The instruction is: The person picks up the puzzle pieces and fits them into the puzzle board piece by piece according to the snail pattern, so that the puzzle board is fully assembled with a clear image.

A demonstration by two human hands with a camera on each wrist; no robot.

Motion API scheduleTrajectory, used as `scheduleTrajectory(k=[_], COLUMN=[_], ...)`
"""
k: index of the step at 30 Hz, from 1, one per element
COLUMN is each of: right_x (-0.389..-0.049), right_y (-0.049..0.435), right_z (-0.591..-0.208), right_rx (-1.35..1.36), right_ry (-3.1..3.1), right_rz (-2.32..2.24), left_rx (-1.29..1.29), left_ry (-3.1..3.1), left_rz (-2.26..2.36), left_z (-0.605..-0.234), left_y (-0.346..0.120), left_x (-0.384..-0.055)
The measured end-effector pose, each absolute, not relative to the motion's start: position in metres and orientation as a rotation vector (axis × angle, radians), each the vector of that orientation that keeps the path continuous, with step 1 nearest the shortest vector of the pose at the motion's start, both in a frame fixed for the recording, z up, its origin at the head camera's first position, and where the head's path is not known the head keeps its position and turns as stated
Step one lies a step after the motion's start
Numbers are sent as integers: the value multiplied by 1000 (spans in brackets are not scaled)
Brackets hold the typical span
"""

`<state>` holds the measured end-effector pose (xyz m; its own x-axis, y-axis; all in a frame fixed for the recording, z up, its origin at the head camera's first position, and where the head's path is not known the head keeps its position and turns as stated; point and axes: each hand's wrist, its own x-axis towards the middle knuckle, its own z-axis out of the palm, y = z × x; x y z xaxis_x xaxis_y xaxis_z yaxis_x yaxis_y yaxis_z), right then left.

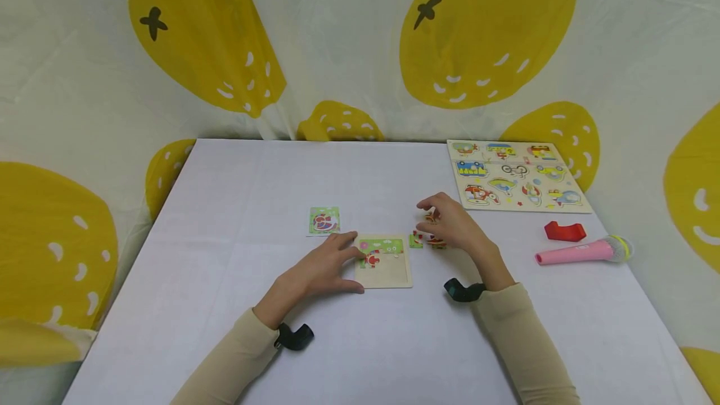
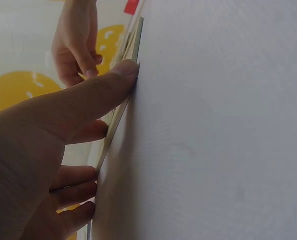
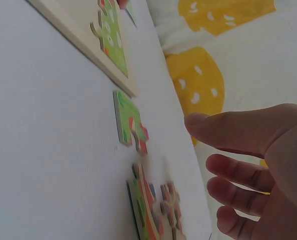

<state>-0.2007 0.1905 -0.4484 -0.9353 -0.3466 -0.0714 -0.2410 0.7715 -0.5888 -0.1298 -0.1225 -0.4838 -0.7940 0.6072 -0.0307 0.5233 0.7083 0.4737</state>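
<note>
A small wooden puzzle tray (image 1: pixel 388 276) lies on the table with several green and red pieces (image 1: pixel 388 245) fitted along its upper and left parts. At its left edge my left hand (image 1: pixel 323 265) rests with fingers spread; the thumb touches the rim (image 2: pixel 137 55) in the left wrist view. My right hand (image 1: pixel 454 225) hovers over loose jigsaw pieces (image 3: pixel 143 202) right of the tray, thumb and fingers apart with nothing between them. One green and red piece (image 3: pixel 127 117) lies singly between the tray and that cluster. In the head view the right hand partly covers the cluster.
A square picture card (image 1: pixel 324 221) lies behind the tray to the left. At the back right is a large wooden puzzle board (image 1: pixel 517 180) with vehicle pictures. A red block (image 1: pixel 565 231) and a pink toy microphone (image 1: pixel 579 251) lie near the table's right edge.
</note>
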Motion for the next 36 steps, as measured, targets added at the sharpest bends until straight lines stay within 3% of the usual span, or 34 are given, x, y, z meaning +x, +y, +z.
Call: scheduleTrajectory(k=[36], right_x=[-210], right_y=[209], right_z=[-465], right_rx=[-295], right_ry=[2773], right_rz=[-856], left_rx=[922], left_ry=[2727], left_rz=[676], left_z=[-484], left_y=[-123], left_x=[-129])
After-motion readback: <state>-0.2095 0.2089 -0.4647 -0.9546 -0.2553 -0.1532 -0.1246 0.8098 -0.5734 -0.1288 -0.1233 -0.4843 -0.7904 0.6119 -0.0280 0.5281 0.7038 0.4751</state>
